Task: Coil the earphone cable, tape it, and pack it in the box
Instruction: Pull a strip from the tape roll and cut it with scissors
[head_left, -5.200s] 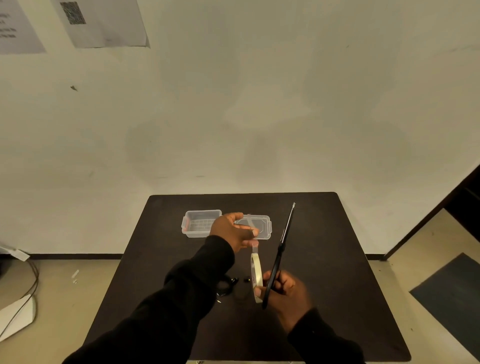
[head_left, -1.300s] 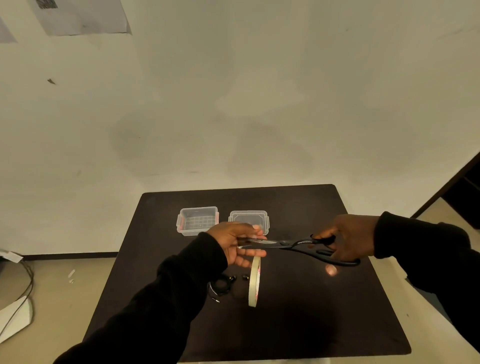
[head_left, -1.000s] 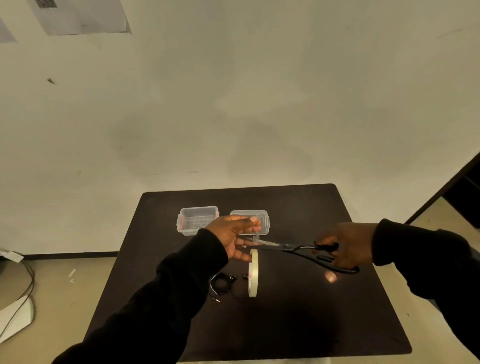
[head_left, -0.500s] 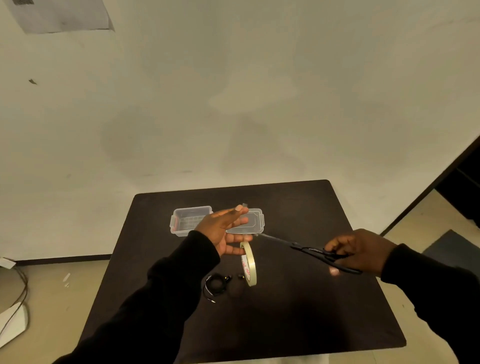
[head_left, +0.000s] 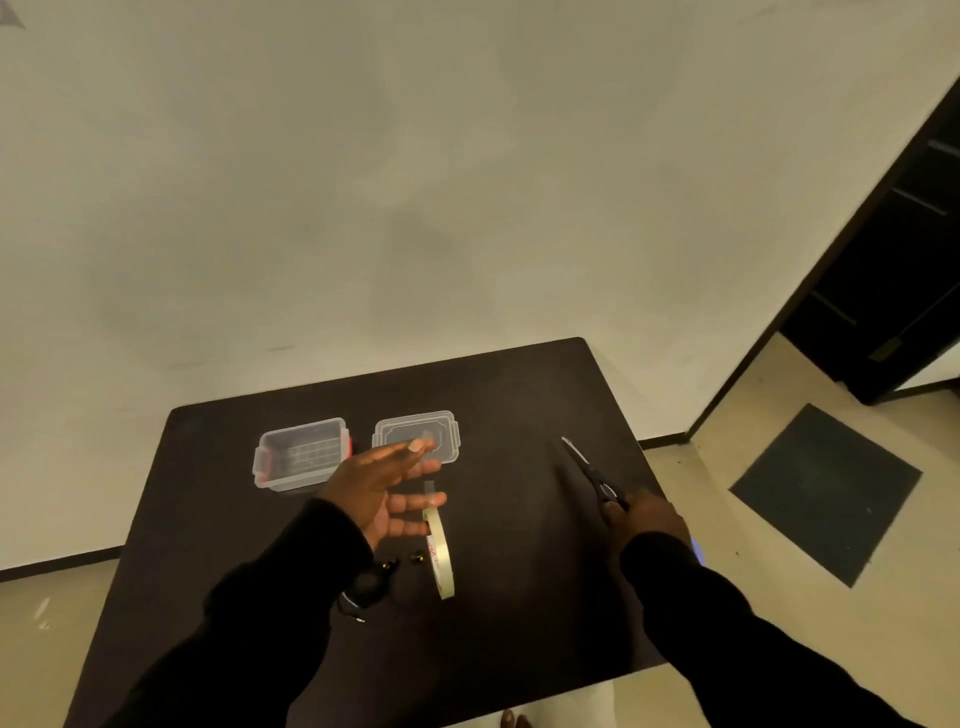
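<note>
Dark brown tabletop (head_left: 519, 395) with pale and black items.
Clear box (head_left: 301, 454) with red clips; cream tape roll (head_left: 440, 551); black scissors (head_left: 592, 475); black sleeves (head_left: 249, 639).

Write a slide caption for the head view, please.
Left hand open above beige tape roll; right hand lays black scissors on dark table.

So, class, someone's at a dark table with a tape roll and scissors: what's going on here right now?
A person is partway through packing earphones. Their left hand is spread open above the table, with what looks like a clear strip of tape at its fingertips. The tape roll stands on edge just below it. The right hand holds the scissors low at the table's right side. The coiled earphone cable lies beside the roll. The clear box sits open at the back, its lid next to it.
</note>
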